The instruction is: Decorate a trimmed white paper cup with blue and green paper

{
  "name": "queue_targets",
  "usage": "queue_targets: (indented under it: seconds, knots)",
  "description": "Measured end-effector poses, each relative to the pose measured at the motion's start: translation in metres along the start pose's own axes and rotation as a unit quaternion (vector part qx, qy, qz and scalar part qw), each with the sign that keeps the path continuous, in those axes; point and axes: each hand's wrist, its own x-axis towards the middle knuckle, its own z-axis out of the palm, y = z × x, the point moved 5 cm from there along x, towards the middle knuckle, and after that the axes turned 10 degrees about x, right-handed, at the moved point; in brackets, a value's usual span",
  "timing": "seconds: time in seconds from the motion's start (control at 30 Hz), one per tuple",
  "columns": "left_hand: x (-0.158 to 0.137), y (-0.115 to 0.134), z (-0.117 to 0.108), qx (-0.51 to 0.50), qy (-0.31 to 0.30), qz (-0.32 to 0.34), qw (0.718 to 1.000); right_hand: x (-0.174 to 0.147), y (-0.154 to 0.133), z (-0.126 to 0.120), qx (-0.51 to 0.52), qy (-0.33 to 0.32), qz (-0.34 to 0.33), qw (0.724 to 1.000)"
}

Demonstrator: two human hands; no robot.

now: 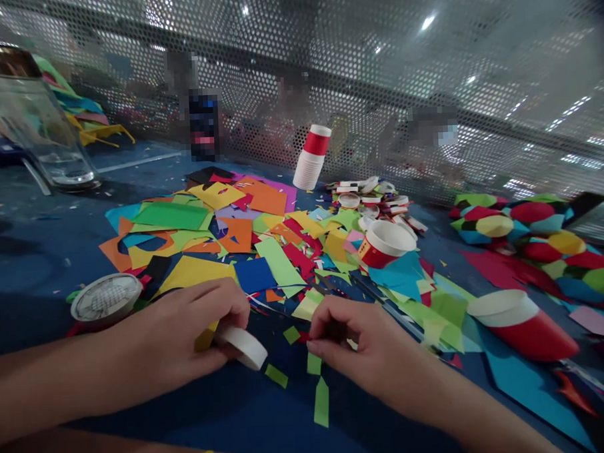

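Note:
Held between the thumb and fingers of my left hand [206, 324] is a white ring [248, 349], like a cut slice of a paper cup. My right hand [357, 337] is closed in a pinch just to its right; whatever its fingertips hold is too small to make out. Small green paper pieces [277, 376] lie on the blue table between and below the hands, with a pointed green strip [321, 402] under my right fingertips. Beyond both hands spreads a heap of coloured paper, including a blue piece [255, 275] and a yellow sheet [196, 272].
A red and white paper cup [526, 323] lies tipped at right; another cup [387, 243] sits on the paper. Behind are stacked cups [313, 157] and a pile of white rings [371, 195]. A glass bottle [52, 130] stands left, a round lidded container [106, 298] nearer.

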Motion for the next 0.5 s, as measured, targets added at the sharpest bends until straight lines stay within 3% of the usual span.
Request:
queue_targets:
  seconds: [0.17, 0.27, 0.4, 0.5]
  knots:
    - [-0.002, 0.017, -0.006, 0.067, 0.028, 0.104, 0.992, 0.004, 0.001, -0.002, 0.023, 0.02, -0.012, 0.999]
    - [-0.001, 0.024, -0.004, 0.08, -0.007, 0.145, 0.986, 0.002, 0.001, -0.011, 0.023, 0.028, -0.021, 0.999]
    - [-0.005, 0.02, -0.001, 0.06, -0.071, 0.149, 0.984, -0.012, -0.002, -0.055, -0.081, 0.126, -0.048, 0.988]
    - [-0.013, 0.01, -0.002, 0.067, -0.072, 0.108, 0.989, -0.03, -0.001, -0.096, -0.219, 0.208, -0.07, 0.951]
